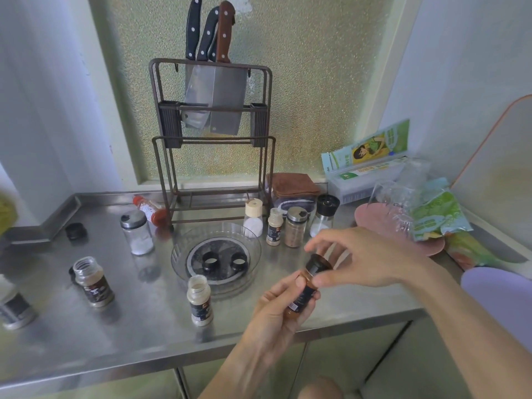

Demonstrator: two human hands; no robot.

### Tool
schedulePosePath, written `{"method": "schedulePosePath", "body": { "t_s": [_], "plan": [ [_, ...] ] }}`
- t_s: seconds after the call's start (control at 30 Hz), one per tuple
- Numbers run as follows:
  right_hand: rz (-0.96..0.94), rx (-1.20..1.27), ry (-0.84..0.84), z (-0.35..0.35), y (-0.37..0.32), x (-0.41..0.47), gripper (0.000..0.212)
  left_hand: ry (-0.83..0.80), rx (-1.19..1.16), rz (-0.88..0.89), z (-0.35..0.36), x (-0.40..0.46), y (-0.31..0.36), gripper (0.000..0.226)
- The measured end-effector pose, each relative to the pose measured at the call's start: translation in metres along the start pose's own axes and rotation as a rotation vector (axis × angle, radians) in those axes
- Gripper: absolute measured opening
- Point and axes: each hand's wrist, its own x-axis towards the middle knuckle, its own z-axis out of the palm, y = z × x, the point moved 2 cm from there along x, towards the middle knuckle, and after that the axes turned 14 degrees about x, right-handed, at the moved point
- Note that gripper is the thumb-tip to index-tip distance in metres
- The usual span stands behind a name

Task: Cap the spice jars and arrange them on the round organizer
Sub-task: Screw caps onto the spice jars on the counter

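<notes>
Left hand clenched; right hand pinching

Home kitchen: stainless steel table with cabinet doors below, set against a frosted textured window at top centre. Metal knife rack with cleavers and knives at centre; spice jars scattered across the middle. Cling-film box, food bags, folded cloth at right.
</notes>
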Motion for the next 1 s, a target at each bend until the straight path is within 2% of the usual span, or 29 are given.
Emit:
{"method": "schedulePosePath", "body": {
  "t_s": [0.03, 0.13, 0.23, 0.33, 0.4, 0.47, 0.53, 0.6, 0.67, 0.73, 0.8, 0.87, 1.0],
  "plan": [
    [-0.005, 0.023, -0.039, -0.002, -0.001, -0.001, 0.035, 0.005, -0.003, 0.003, -0.001, 0.001, -0.001, 0.042],
    [0.046, -0.055, -0.030, -0.005, -0.003, -0.001, 0.024, -0.007, 0.002, 0.005, 0.000, 0.002, -0.003, 0.041],
    [0.038, -0.084, -0.045, -0.005, -0.006, -0.002, 0.039, -0.010, -0.001, 0.008, -0.001, 0.005, -0.006, 0.039],
    [0.055, -0.061, -0.019, -0.005, -0.005, -0.003, 0.026, -0.018, 0.008, 0.014, 0.000, 0.006, -0.006, 0.039],
    [0.091, -0.130, 0.035, -0.004, -0.005, -0.004, 0.042, -0.020, 0.009, 0.013, 0.000, 0.007, -0.006, 0.042],
    [0.052, -0.078, 0.024, -0.001, -0.005, -0.005, 0.046, -0.012, 0.001, 0.013, -0.002, 0.009, -0.008, 0.059],
    [0.015, -0.035, 0.027, 0.002, -0.003, -0.005, 0.036, -0.021, -0.005, 0.022, -0.003, 0.010, -0.007, 0.082],
    [0.048, -0.063, 0.080, 0.001, -0.002, -0.005, 0.031, -0.033, -0.008, 0.031, -0.003, 0.011, -0.008, 0.088],
    [0.049, -0.009, 0.072, 0.002, 0.000, -0.005, 0.037, -0.045, -0.020, 0.037, -0.003, 0.010, -0.007, 0.086],
    [0.005, 0.085, 0.040, 0.003, 0.000, -0.006, 0.034, -0.043, -0.038, 0.048, -0.002, 0.009, -0.006, 0.085],
    [0.005, 0.080, 0.105, 0.004, 0.001, -0.006, 0.026, -0.045, -0.059, 0.048, -0.002, 0.010, -0.005, 0.084],
    [0.016, 0.062, 0.173, 0.003, 0.002, -0.007, 0.029, -0.040, -0.064, 0.053, -0.002, 0.010, -0.004, 0.080],
    [-0.040, 0.264, 0.136, 0.008, 0.008, -0.008, 0.027, -0.024, -0.054, 0.083, -0.001, 0.009, -0.003, 0.079]
  ]
}}
